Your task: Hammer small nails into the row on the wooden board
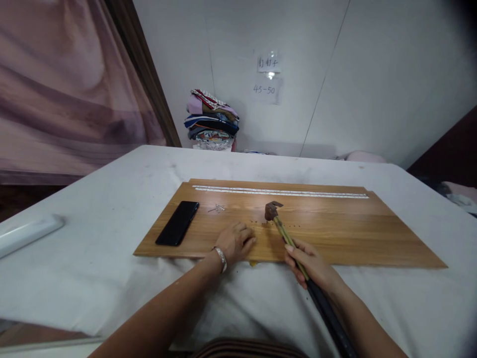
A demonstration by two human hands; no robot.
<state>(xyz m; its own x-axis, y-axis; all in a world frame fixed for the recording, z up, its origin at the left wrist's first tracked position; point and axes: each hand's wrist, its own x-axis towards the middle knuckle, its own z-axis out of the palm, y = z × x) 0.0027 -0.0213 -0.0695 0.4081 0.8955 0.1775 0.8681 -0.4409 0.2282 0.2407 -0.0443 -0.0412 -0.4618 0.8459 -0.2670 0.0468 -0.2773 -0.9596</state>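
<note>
A wooden board (335,233) lies on a white-covered table. My right hand (311,263) is closed round the handle of a hammer (278,221), whose rusty head rests on the board beside a row of small nail marks (276,225). My left hand (236,241) rests on the board just left of the hammer head, fingers curled, with a bracelet on the wrist. What its fingers hold, if anything, is hidden. A few loose nails (216,208) lie further left on the board.
A black phone (178,223) lies on the board's left end. A white strip (279,191) runs along the board's far edge. A white flat object (28,233) sits at the table's left. Folded clothes (211,122) are stacked against the back wall.
</note>
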